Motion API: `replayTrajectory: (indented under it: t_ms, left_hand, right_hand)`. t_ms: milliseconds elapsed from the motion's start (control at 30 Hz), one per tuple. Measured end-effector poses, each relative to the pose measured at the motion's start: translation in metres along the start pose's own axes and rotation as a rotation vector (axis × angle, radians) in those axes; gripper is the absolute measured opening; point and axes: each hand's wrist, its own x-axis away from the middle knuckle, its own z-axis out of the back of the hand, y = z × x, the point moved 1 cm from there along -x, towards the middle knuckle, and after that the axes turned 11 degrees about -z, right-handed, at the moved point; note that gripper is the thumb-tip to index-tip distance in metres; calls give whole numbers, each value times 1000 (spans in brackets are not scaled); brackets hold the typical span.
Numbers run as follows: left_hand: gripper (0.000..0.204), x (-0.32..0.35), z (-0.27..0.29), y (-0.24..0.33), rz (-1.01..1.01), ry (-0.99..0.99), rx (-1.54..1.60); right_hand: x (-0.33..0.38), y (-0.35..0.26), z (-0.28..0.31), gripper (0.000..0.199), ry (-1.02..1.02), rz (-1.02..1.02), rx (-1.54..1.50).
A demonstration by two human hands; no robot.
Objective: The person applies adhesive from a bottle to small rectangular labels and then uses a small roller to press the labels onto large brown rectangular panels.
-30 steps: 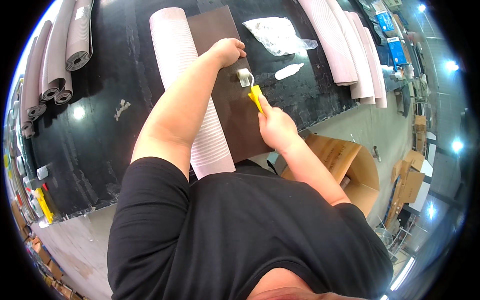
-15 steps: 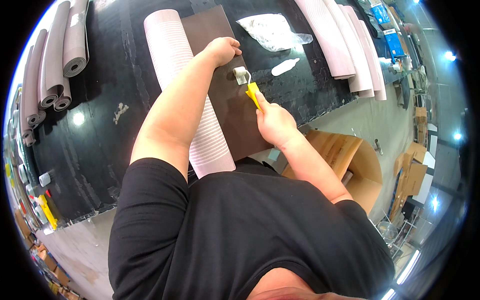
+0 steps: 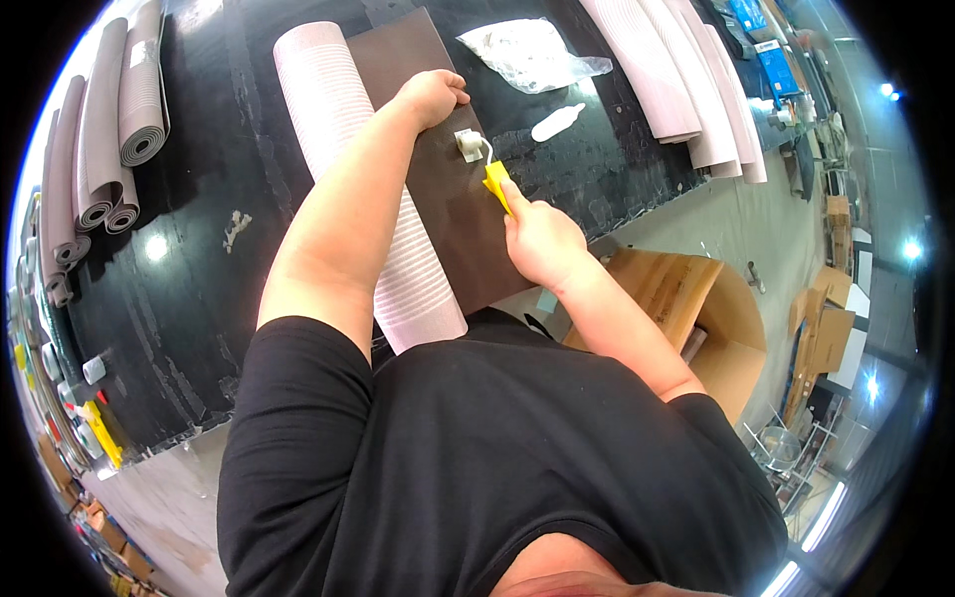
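A brown flat sheet [image 3: 468,239] lies on the black table, its left side running under a pale pink ribbed mat roll [image 3: 320,90]. My left hand [image 3: 430,99] rests on the sheet's far part, fingers bent together at its right edge. My right hand [image 3: 545,239] is closed round the yellow handle of a small hand roller [image 3: 496,182]. The roller's white head touches the sheet near that same edge, just nearer to me than my left hand. A small pale patch shows beneath the roller head. Whether sheet and roll are one piece, I cannot tell.
A clear plastic bag [image 3: 527,55] and a white squeeze bottle [image 3: 557,122] lie right of the sheet. More mat rolls lie at the left [image 3: 139,99] and far right [image 3: 647,80]. An open cardboard box [image 3: 736,318] stands beyond the table's near right edge [image 3: 647,217].
The whole view has shifted slightly. The roller head has moved a little over the pale patch, less of which shows now. My left hand keeps its place on the sheet.
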Motion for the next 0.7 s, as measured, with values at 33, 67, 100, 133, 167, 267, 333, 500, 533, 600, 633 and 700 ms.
replayTrajectory:
  t_ms: [33, 67, 100, 133, 167, 267, 333, 500, 533, 600, 633, 700]
  left_hand:
    - [42, 0, -1, -1, -2, 3, 0]
    - [42, 1, -1, -2, -5, 6, -1]
    - [42, 1, -1, -3, -7, 4, -4]
    - [42, 1, 0, -3, -2, 13, 17]
    - [42, 1, 0, -4, 3, 22, 37]
    - [42, 1, -2, 0, -2, 10, 43]
    - [41, 1, -1, -1, -2, 15, 30]
    - [41, -1, 1, -7, -3, 10, 48]
    - [42, -1, 2, -5, 6, 9, 70]
    - [42, -1, 6, 0, 7, 8, 83]
    - [44, 1, 7, 3, 14, -11, 158]
    - [47, 3, 12, 4, 2, -14, 275]
  right_hand:
    - [-3, -4, 3, 49, -39, -38, 18]
    - [-5, -7, 5, 49, -39, -41, 14]
    - [-7, -9, 7, 49, -57, -48, 13]
    - [-9, -10, 8, 49, -76, -55, 12]
    - [-12, -11, 8, 49, -73, -57, 9]
    - [-12, -9, 9, 49, -57, -53, -19]
    - [-8, -8, 12, 49, -74, -46, 0]
    - [22, 18, 0, 49, -51, -9, -49]
    - [28, 24, -4, 49, -33, 6, -69]
    - [39, 37, -9, 50, -11, 20, -81]
    - [42, 45, -13, 51, -9, 54, -142]
    - [48, 62, -11, 53, -40, 111, -369]
